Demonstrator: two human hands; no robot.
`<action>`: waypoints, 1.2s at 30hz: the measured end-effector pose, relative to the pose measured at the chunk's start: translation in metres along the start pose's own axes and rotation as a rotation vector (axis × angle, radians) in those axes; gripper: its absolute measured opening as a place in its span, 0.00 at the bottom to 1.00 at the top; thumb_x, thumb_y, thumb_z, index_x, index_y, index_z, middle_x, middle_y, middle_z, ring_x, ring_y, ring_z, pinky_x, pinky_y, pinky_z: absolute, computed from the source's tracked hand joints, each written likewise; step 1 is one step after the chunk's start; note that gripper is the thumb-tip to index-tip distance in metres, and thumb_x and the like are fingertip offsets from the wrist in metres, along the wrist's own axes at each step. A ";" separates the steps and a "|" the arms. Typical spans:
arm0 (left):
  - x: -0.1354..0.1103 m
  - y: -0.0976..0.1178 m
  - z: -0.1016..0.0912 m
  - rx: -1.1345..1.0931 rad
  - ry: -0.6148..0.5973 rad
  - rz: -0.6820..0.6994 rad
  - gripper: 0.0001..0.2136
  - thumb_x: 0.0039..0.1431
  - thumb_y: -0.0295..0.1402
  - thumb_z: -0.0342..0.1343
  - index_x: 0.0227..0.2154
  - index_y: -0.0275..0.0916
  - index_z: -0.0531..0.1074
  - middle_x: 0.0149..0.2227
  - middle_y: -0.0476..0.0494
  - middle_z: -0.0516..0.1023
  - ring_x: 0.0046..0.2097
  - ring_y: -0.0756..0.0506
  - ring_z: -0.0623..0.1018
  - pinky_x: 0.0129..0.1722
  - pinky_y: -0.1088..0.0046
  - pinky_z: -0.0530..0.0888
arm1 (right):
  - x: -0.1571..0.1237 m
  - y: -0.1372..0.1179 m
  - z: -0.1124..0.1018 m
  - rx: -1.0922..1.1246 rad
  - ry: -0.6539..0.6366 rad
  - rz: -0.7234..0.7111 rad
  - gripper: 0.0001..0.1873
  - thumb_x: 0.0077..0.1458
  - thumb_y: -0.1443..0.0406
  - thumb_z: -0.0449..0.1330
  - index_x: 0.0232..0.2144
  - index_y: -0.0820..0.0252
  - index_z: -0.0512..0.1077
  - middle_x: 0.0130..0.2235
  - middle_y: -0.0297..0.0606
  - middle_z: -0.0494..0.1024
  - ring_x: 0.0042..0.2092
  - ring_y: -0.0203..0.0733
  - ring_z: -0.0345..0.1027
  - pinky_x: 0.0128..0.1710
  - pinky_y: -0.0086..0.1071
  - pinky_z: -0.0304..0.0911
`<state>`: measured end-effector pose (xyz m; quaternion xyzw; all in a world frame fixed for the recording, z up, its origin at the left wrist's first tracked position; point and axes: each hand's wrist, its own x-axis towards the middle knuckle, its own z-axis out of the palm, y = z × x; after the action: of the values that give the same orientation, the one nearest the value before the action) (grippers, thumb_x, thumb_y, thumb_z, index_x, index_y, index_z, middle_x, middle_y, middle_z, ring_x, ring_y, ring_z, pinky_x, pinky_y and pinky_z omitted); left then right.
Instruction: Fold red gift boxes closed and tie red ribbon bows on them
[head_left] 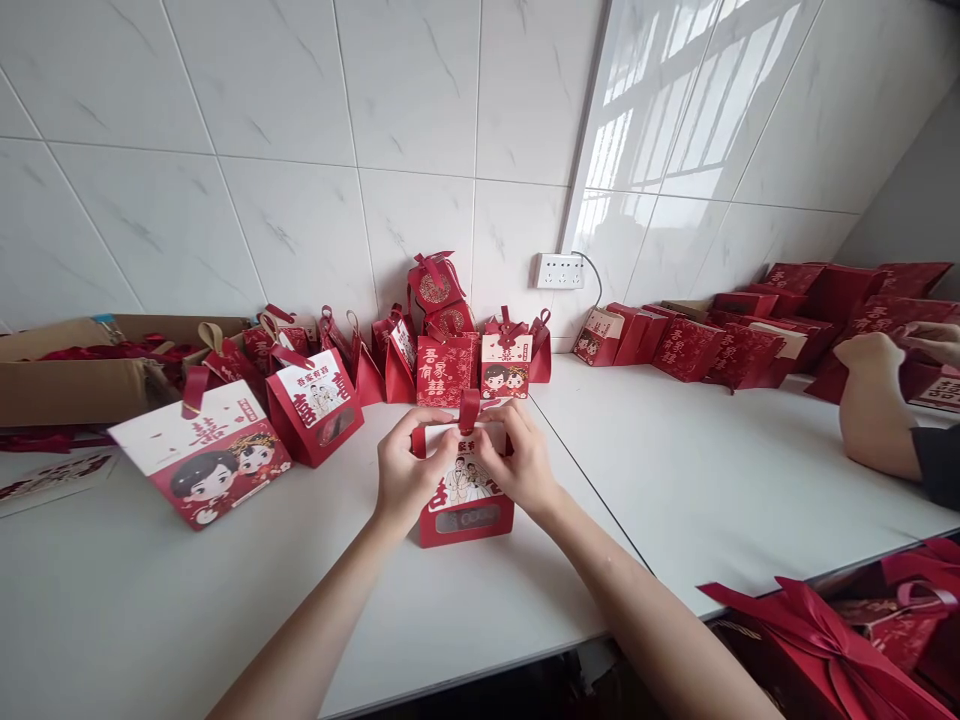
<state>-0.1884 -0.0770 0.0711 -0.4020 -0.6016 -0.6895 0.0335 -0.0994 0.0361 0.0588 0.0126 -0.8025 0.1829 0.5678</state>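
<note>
A red and white gift box (pixel 469 522) with a printed couple and a clear window stands upright on the white table in front of me. My left hand (pixel 412 455) grips its upper left edge, thumb on the front face. On the upper right edge, my right hand (pixel 521 450) pinches in the same way. Between the two thumbs a dark red ribbon loop (pixel 469 410) sticks up from the top. My fingertips behind the box are partly hidden. Just left are a similar window box (pixel 315 405) and a white-and-red cartoon box (pixel 217 460), which leans.
Several red gift boxes (pixel 448 368) line the tiled wall, with more red boxes (pixel 686 348) to the right. An open cardboard carton (pixel 67 390) sits at left. A co-worker's hand (pixel 870 360) is at far right. Red ribboned boxes (pixel 825 640) fill the lower right corner below the table edge.
</note>
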 end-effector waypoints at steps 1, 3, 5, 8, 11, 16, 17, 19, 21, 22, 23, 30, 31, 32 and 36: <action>0.000 0.001 0.000 -0.002 0.001 -0.005 0.06 0.46 0.33 0.59 0.29 0.38 0.72 0.27 0.48 0.77 0.27 0.49 0.76 0.25 0.77 0.74 | 0.000 0.000 0.000 0.005 -0.004 0.002 0.02 0.56 0.68 0.53 0.34 0.56 0.64 0.30 0.34 0.68 0.29 0.37 0.63 0.27 0.29 0.61; 0.001 0.001 0.000 -0.005 -0.001 -0.013 0.07 0.45 0.33 0.59 0.29 0.38 0.71 0.28 0.47 0.77 0.28 0.48 0.76 0.26 0.76 0.74 | 0.000 0.000 -0.001 0.013 -0.009 0.007 0.02 0.56 0.68 0.53 0.33 0.56 0.64 0.31 0.35 0.68 0.30 0.37 0.64 0.27 0.30 0.62; 0.001 0.001 0.000 -0.014 -0.008 -0.016 0.07 0.45 0.32 0.59 0.29 0.38 0.71 0.29 0.46 0.77 0.29 0.48 0.77 0.26 0.76 0.74 | 0.000 0.000 -0.001 0.015 -0.008 0.008 0.02 0.56 0.68 0.53 0.33 0.56 0.64 0.31 0.35 0.68 0.30 0.37 0.64 0.27 0.30 0.62; 0.001 0.000 0.000 -0.031 -0.016 -0.018 0.07 0.46 0.33 0.59 0.29 0.38 0.71 0.27 0.48 0.76 0.27 0.49 0.75 0.26 0.76 0.73 | 0.001 0.000 -0.001 0.004 -0.001 0.002 0.02 0.56 0.68 0.53 0.33 0.56 0.64 0.30 0.34 0.67 0.29 0.36 0.63 0.26 0.29 0.61; -0.001 -0.002 0.000 -0.029 -0.017 -0.015 0.06 0.47 0.33 0.59 0.28 0.39 0.71 0.27 0.50 0.75 0.27 0.50 0.75 0.26 0.77 0.72 | 0.001 -0.001 -0.001 0.001 0.007 -0.004 0.02 0.56 0.68 0.54 0.33 0.56 0.64 0.30 0.33 0.67 0.28 0.36 0.63 0.25 0.29 0.60; -0.004 -0.004 -0.002 0.004 -0.022 0.019 0.06 0.49 0.35 0.58 0.29 0.39 0.71 0.28 0.49 0.76 0.29 0.49 0.76 0.29 0.76 0.73 | 0.000 -0.002 -0.002 0.027 -0.007 -0.027 0.03 0.56 0.69 0.54 0.35 0.56 0.64 0.30 0.33 0.66 0.29 0.36 0.62 0.26 0.29 0.60; -0.004 -0.004 -0.002 0.015 -0.025 0.029 0.06 0.50 0.35 0.58 0.29 0.39 0.71 0.28 0.48 0.76 0.30 0.48 0.76 0.30 0.75 0.74 | -0.001 -0.002 -0.002 0.031 -0.010 -0.030 0.03 0.56 0.69 0.54 0.35 0.56 0.64 0.30 0.33 0.66 0.28 0.36 0.62 0.25 0.29 0.60; -0.005 -0.004 -0.003 0.043 -0.028 0.046 0.07 0.50 0.36 0.59 0.30 0.39 0.71 0.29 0.47 0.77 0.32 0.47 0.77 0.32 0.73 0.74 | -0.001 -0.001 -0.003 0.032 -0.010 -0.035 0.03 0.56 0.68 0.55 0.35 0.56 0.64 0.30 0.33 0.65 0.27 0.36 0.61 0.24 0.29 0.59; -0.005 -0.004 -0.003 0.061 -0.029 0.048 0.07 0.50 0.36 0.59 0.30 0.39 0.71 0.30 0.47 0.77 0.32 0.47 0.77 0.33 0.73 0.75 | -0.002 0.000 -0.002 0.027 -0.003 -0.038 0.03 0.56 0.68 0.55 0.35 0.56 0.64 0.29 0.33 0.65 0.27 0.36 0.61 0.24 0.29 0.59; -0.005 -0.004 -0.003 0.064 -0.030 0.045 0.07 0.50 0.36 0.59 0.30 0.39 0.71 0.29 0.47 0.77 0.32 0.47 0.77 0.32 0.73 0.75 | -0.001 0.000 -0.002 0.025 0.001 -0.040 0.03 0.56 0.69 0.55 0.35 0.56 0.64 0.29 0.33 0.65 0.27 0.36 0.61 0.24 0.29 0.59; -0.005 -0.004 -0.003 0.066 -0.029 0.041 0.07 0.50 0.37 0.59 0.30 0.39 0.71 0.29 0.47 0.77 0.31 0.47 0.77 0.31 0.74 0.74 | -0.001 0.000 -0.002 0.024 0.004 -0.041 0.04 0.56 0.69 0.55 0.35 0.56 0.64 0.29 0.33 0.65 0.27 0.36 0.61 0.24 0.29 0.59; -0.001 -0.004 -0.001 0.085 -0.012 0.037 0.07 0.49 0.36 0.59 0.29 0.39 0.70 0.27 0.49 0.76 0.29 0.48 0.76 0.29 0.75 0.74 | 0.001 0.000 -0.003 0.059 -0.012 -0.017 0.04 0.57 0.69 0.53 0.35 0.56 0.65 0.31 0.35 0.68 0.31 0.38 0.65 0.29 0.31 0.63; -0.001 -0.004 -0.001 0.083 -0.012 0.037 0.08 0.49 0.37 0.59 0.28 0.39 0.70 0.26 0.49 0.76 0.28 0.49 0.75 0.28 0.76 0.73 | 0.001 0.000 -0.003 0.063 -0.013 -0.014 0.04 0.57 0.69 0.53 0.35 0.56 0.65 0.31 0.36 0.69 0.31 0.38 0.66 0.30 0.32 0.63; -0.001 -0.004 -0.002 0.081 -0.011 0.040 0.08 0.48 0.37 0.60 0.28 0.39 0.70 0.26 0.49 0.76 0.27 0.49 0.75 0.27 0.76 0.73 | 0.001 0.000 -0.002 0.064 -0.010 -0.013 0.03 0.57 0.68 0.53 0.35 0.56 0.65 0.31 0.36 0.69 0.32 0.38 0.66 0.30 0.32 0.64; -0.001 -0.004 -0.002 0.083 0.001 0.052 0.08 0.48 0.37 0.60 0.28 0.39 0.71 0.26 0.49 0.76 0.26 0.50 0.74 0.26 0.77 0.72 | 0.002 0.000 -0.001 0.063 0.005 -0.011 0.03 0.57 0.69 0.52 0.34 0.56 0.65 0.31 0.36 0.69 0.32 0.38 0.66 0.31 0.32 0.64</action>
<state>-0.1911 -0.0778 0.0678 -0.4152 -0.6191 -0.6631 0.0682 -0.0990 0.0369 0.0607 0.0345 -0.7949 0.2049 0.5700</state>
